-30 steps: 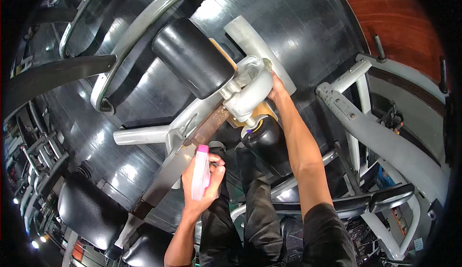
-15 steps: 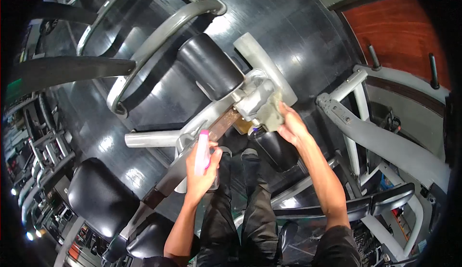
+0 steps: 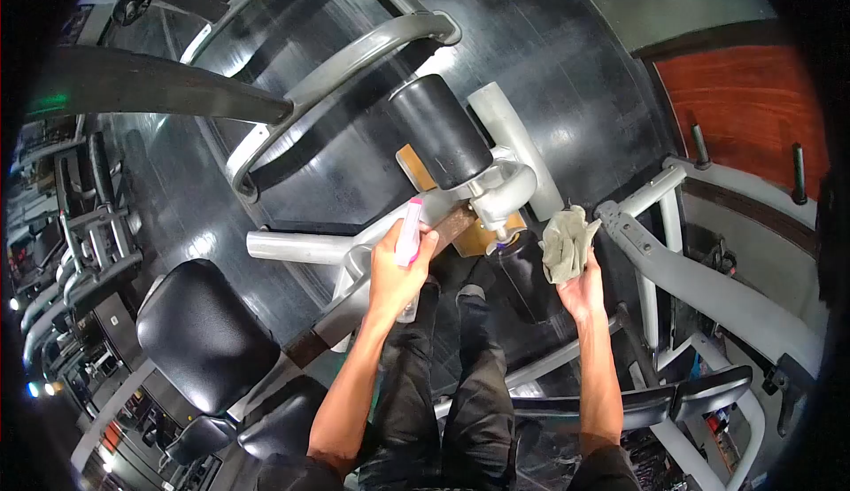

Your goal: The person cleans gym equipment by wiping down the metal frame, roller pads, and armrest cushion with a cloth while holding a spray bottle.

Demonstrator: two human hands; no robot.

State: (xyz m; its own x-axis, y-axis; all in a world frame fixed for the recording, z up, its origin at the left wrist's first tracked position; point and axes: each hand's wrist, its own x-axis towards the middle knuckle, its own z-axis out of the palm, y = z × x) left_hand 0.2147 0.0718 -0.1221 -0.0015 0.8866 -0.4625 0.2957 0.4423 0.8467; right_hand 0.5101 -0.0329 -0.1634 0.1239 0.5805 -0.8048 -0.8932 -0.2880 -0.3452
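Currently your left hand (image 3: 396, 277) is clasped around the bottle (image 3: 408, 236), your right hand (image 3: 582, 296) clamped on the cloth (image 3: 566, 245) near 1 roller (image 3: 526, 280); the frame's (image 3: 708, 270) mark (image 3: 645, 246) is unreadably small.

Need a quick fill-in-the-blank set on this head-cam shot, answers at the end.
1. The left hand holds a spray bottle with a bright ____ tip.
2. In the picture, the cloth in the right hand is to the ____ of the spray bottle.
3. The large seat pad is ____ in colour.

Missing words: pink; right; black
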